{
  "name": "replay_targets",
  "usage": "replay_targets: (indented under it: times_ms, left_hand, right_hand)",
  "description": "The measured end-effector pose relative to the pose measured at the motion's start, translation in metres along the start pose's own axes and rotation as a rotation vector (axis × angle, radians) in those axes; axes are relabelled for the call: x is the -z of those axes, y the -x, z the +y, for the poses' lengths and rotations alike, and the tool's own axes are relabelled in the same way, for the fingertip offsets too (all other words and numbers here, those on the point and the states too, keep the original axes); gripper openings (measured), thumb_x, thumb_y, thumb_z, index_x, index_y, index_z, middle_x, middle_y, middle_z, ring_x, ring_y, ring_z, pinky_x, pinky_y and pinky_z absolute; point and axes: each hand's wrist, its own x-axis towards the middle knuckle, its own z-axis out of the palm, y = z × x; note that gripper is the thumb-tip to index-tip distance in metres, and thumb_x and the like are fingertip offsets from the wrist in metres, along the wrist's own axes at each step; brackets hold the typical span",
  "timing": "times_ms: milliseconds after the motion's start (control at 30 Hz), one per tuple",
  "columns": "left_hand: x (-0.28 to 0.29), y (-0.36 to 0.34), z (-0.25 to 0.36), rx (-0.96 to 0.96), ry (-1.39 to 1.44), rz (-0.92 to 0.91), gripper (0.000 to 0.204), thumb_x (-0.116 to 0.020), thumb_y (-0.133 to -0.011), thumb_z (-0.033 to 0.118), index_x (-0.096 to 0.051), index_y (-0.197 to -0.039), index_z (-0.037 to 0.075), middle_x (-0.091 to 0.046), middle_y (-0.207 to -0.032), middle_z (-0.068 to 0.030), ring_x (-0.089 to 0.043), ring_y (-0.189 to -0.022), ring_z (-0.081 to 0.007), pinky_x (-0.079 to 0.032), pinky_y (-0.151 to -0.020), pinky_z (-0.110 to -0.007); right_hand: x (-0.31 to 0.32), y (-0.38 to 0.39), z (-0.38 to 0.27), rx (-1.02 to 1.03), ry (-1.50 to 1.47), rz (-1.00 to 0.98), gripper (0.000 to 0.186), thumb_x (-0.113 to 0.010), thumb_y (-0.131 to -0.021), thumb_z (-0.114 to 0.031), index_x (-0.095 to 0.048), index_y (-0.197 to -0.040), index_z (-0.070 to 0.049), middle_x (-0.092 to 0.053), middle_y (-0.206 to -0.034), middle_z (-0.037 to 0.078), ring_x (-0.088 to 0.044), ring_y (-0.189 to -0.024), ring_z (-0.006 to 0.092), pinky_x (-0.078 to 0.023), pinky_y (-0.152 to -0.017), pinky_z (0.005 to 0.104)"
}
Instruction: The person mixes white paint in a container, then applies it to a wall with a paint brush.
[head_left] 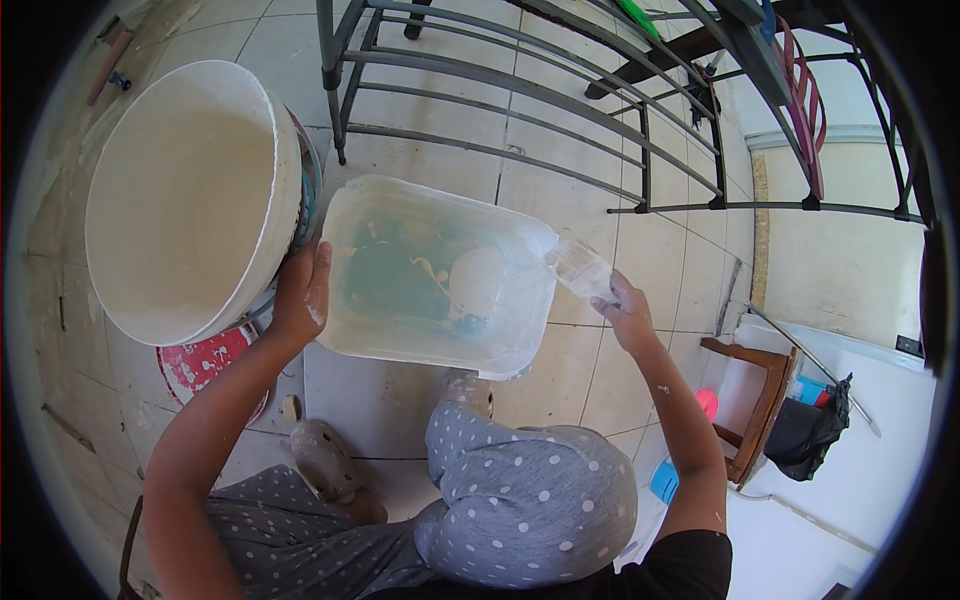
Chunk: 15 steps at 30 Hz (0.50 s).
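Observation:
A pale rectangular plastic tub (400,345) lies in front of me, with a puddle of creamy white paint (478,282) over its bluish-green bottom. At its left edge, my left hand (303,292) is closed on the side, thumb up and some fingers hidden. My right hand (627,312) grips a wide, white-coated paintbrush (584,270), whose head touches the tub's right rim. White smears mark both hands. Left of the tub stands a large white bucket (180,200), its inside coated off-white, close beside my left hand.
A grey metal rack (500,85) spans the far side. Beneath the bucket is a red, paint-spattered round lid (205,360). A wooden frame (760,410) and black plastic bag (808,430) stand at right. My polka-dotted knee (540,500) is just below the tub, on tiled floor (380,410).

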Motion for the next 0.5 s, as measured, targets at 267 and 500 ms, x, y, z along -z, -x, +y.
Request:
replay_targets:
  times_ms: [267,500]
  left_hand:
    - [0.004,0.002,0.006,-0.006,-0.015,0.0,0.041,-0.034,-0.104,0.031,-0.057,-0.106,-0.002,-0.06,-0.093,-0.026,-0.056,-0.088,-0.0438,-0.043,-0.082,-0.043]
    - [0.005,0.001,0.01,-0.045,0.014,-0.003,0.038,-0.035,-0.103,0.029,-0.057,-0.108,-0.002,-0.061,-0.093,-0.0258,-0.057,-0.089,-0.0438,-0.043,-0.082,-0.043]
  right_hand:
    - [0.017,-0.011,-0.004,-0.018,0.495,-0.09,0.039,-0.065,-0.086,-0.027,-0.051,-0.115,-0.005,-0.064,-0.081,0.022,-0.061,-0.08,0.0408,-0.047,-0.069,0.0452]
    - [0.016,0.009,0.019,0.095,0.741,-0.087,0.032,-0.064,-0.085,-0.028,-0.049,-0.102,-0.006,-0.063,-0.074,0.02,-0.061,-0.073,0.0415,-0.046,-0.063,0.0468]
